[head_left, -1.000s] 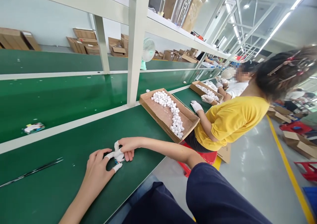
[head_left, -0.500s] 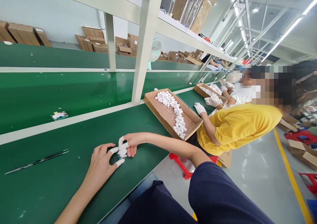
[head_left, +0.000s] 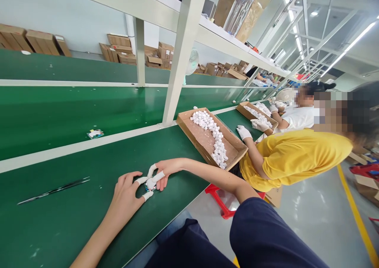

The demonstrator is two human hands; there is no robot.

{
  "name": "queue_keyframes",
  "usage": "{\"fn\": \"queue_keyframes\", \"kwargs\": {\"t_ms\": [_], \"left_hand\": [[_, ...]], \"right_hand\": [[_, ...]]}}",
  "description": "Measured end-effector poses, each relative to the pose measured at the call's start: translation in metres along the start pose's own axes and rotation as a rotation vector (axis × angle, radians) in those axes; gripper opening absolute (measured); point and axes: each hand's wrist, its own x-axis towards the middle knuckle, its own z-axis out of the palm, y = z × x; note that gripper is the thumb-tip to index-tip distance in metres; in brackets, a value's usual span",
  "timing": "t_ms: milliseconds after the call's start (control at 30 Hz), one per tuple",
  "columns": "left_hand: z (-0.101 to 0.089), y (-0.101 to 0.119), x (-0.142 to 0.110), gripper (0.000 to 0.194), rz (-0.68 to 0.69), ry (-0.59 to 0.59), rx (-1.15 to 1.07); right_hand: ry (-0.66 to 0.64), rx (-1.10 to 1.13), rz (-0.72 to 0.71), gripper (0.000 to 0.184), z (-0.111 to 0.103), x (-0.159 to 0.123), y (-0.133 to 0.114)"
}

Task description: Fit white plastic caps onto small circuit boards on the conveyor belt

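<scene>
White-tipped fingers of both hands [head_left: 127, 191] [head_left: 166, 169], pinching a small white piece [head_left: 151, 184] between them.

Table [head_left: 118, 151] green | shirt [head_left: 293, 155] yellow | tray [head_left: 204, 137] brown | sleeve [head_left: 263, 224] navy

Ceiling lights [head_left: 348, 49]: long white tubes at upper right, bright, almost blown out.
Green bench [head_left: 118, 155]: well lit, with faint, soft shadows.
Green belt [head_left: 124, 106]: pale vertical streaks of glare.
Grey floor [head_left: 302, 197]: glossy, patched with white reflections.
Plastic wrap [head_left: 240, 11]: hard silvery highlights.
Dark hair [head_left: 365, 110]: blurred, partly pixelated.
Right edge: stretched by wide-angle distortion.
</scene>
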Motion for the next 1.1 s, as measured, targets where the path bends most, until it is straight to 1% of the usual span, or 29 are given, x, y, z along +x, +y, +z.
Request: {"fn": "queue_keyframes", "kwargs": {"t_ms": [67,133,267,333,467,567,633,733,900,1000,1033,1100], "left_hand": [[0.0,0.0,0.0,0.03,0.001,-0.006,-0.006],[0.0,0.0,0.0,0.029,0.005,-0.011,-0.007],[-0.001,0.0,0.0,0.03,0.015,-0.008,-0.001],[-0.001,0.0,0.0,0.031,0.031,0.004,0.003],[0.0,0.0,0.001,0.032,0.043,0.009,0.001],[0.0,0.0,0.001,0.032,0.025,0.002,-0.007],[0.0,0.001,0.001,0.034,0.014,-0.007,-0.013],[0.0,0.002,0.001,0.036,-0.005,-0.022,-0.02],[0.0,0.002,0.001,0.037,-0.013,-0.025,-0.024],[0.0,0.002,0.002,0.038,0.007,-0.011,-0.02],[0.0,0.002,0.002,0.038,0.012,-0.007,-0.018],[0.0,0.002,0.002,0.037,0.014,-0.007,-0.015]], "right_hand": [[0.036,-0.004,0.033,0.045,0.001,0.0,0.001],[0.085,-0.006,0.035,0.05,0.004,0.0,0.001],[0.077,-0.017,-0.007,0.056,0.008,-0.002,0.0],[0.1,-0.067,0.003,0.051,0.012,-0.002,-0.001],[0.259,-0.198,0.017,0.032,0.021,-0.001,0.001],[0.272,-0.218,-0.005,0.032,0.026,0.0,0.002],[0.286,-0.259,0.023,0.032,0.029,0.001,0.001],[0.379,-0.414,0.093,0.025,0.033,0.0,-0.006],[0.314,-0.332,0.112,0.028,0.036,0.0,-0.012],[0.414,-0.501,0.13,0.024,0.038,0.002,-0.011],[0.428,-0.533,0.131,0.024,0.039,0.003,-0.011],[0.41,-0.526,0.14,0.025,0.04,0.005,-0.012]]}}
